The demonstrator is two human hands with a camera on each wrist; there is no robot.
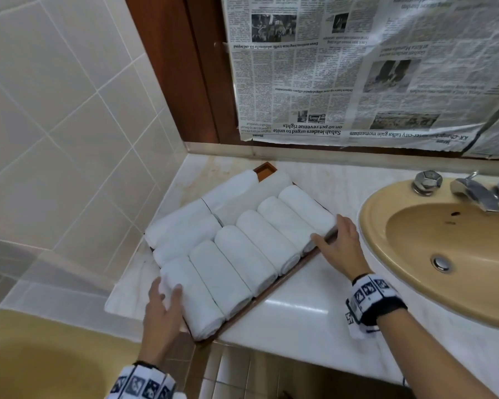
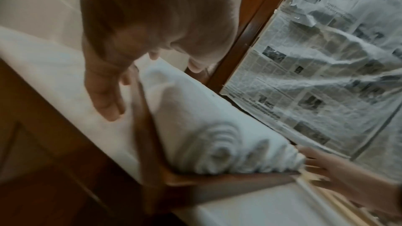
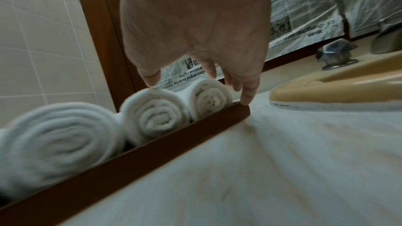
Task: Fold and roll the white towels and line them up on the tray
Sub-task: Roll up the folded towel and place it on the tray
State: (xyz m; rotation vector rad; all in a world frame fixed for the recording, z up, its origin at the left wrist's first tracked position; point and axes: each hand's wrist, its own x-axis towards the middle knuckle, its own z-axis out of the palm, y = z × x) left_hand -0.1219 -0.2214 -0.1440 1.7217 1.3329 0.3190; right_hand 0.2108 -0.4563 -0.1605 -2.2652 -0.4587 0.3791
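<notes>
1. The room is a bathroom with pale wall tiles (image 1: 55, 116) and sheets of newspaper (image 1: 357, 70) hung over a wood-framed mirror.
2. A white marble desk (image 1: 294, 315) carries everything; a tan sink (image 1: 432, 249) with chrome taps (image 1: 473, 191) is set into its right side.
3. A brown wooden tray (image 1: 265, 170) lies at an angle on the desk, left of the sink.
4. White towels (image 1: 242, 254) fill the tray: six tight rolls side by side in the near row, and larger ones behind, too merged to count.
5. The left hand (image 1: 163, 309) lies flat on the leftmost roll at the tray's near corner, fingers straight.
6. The right hand (image 1: 339, 246) rests at the tray's right corner, fingers (image 3: 246, 95) extended and touching the rim, gripping nothing.
</notes>
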